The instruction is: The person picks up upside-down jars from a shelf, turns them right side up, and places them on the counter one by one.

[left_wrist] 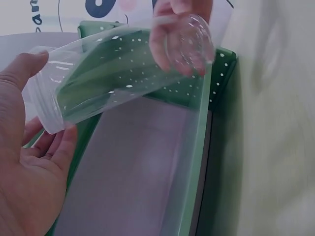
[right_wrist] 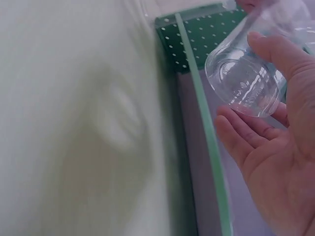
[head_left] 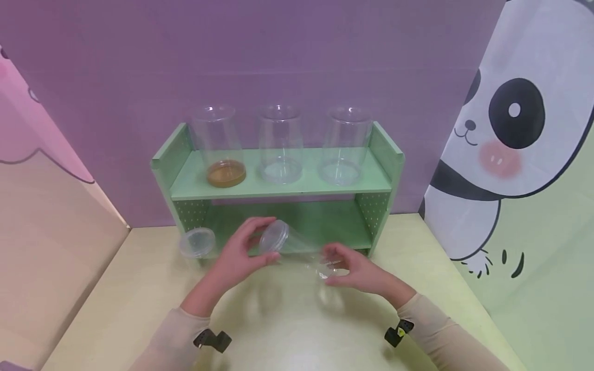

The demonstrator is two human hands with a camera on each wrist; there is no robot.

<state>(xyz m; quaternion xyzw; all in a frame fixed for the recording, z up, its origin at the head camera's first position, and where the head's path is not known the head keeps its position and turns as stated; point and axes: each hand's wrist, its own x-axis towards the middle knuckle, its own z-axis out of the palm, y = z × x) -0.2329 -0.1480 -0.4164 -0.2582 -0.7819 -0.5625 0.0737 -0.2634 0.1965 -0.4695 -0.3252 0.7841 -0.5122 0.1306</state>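
Observation:
A clear plastic jar [head_left: 299, 246] is held tilted above the table, just before the green shelf unit's lower level. Its lidded end points up to the left and its round base down to the right. My left hand [head_left: 240, 255] grips the clear lid [left_wrist: 45, 98], thumb on one side and fingers on the other. At the base end, my right hand [head_left: 353, 269] holds the jar between thumb and fingers; the right wrist view shows the bare base [right_wrist: 241, 86] between them. A second lidded clear jar [head_left: 197, 243] stands on the table left of my left hand.
The green shelf unit [head_left: 287, 194] stands at the back against a purple panel. On its upper shelf are three clear containers: the left one [head_left: 226, 173] with a brown bottom, a middle one [head_left: 280, 170] and a right one [head_left: 341, 171]. Panda artwork [head_left: 492, 196] covers the right wall.

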